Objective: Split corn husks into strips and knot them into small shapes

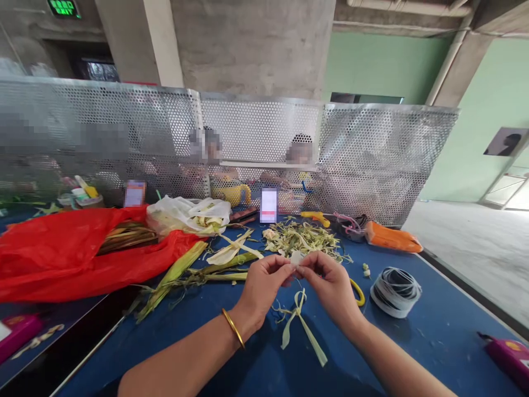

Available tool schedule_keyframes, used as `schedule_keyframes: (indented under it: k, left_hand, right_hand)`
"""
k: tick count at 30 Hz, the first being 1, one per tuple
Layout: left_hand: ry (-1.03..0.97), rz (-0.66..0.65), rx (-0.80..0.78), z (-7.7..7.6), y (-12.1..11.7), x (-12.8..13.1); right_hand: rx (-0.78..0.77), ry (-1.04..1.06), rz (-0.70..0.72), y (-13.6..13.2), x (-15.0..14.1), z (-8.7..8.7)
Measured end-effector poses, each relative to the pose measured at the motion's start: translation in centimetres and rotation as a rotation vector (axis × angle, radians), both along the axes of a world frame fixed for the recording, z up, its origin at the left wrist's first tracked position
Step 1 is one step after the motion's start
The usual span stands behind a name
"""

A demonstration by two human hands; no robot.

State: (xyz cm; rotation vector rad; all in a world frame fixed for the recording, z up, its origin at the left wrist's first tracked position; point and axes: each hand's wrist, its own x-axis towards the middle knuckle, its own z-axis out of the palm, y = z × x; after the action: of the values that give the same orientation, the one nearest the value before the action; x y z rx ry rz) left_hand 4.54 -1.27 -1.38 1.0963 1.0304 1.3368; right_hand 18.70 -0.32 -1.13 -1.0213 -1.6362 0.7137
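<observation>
Head camera: two hands, left (268,278) and right (326,278), pinch one small pale piece (296,257) between fingertips, above the blue table (256,353), near one knotted strip (298,312) and one coil (395,292).

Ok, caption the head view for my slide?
Both hands pinch a pale piece above a blue table beside plant scraps.

table (339,342): deep blue | bag (53,242): red | bracelet (233,329): gold | screen (260,132) was silver, dotted with holes
</observation>
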Motion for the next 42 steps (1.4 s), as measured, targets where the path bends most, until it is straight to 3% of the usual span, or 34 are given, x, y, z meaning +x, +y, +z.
schedule_keyframes:
  k: [12,17,23,28,35,42]
  left_hand:
    - [-0.02,0.004,-0.024,0.26,-0.16,0.19]
    - [-0.128,0.006,-0.175,0.29,-0.04,0.16]
    - [-0.231,-0.087,-0.274,0.55,-0.15,-0.07]
    - [-0.231,-0.071,-0.252,0.64,0.0,-0.12]
    - [-0.151,-0.027,-0.156,0.49,-0.04,0.06]
    - [-0.094,-0.006,-0.109,0.32,-0.2,0.26]
  right_hand:
    - [-0.011,-0.025,0.051,0.52,0.48,-0.4]
    - [0.173,-0.217,0.033,0.32,0.78,-0.31]
    - [0.389,-0.365,0.0,0.2,0.95,-0.2]
    - [0.302,-0.301,0.007,0.13,0.78,-0.25]
    - [0.05,-0.129,0.002,0.04,0.42,-0.25]
    - [-0.029,0.015,0.007,0.31,0.17,-0.24]
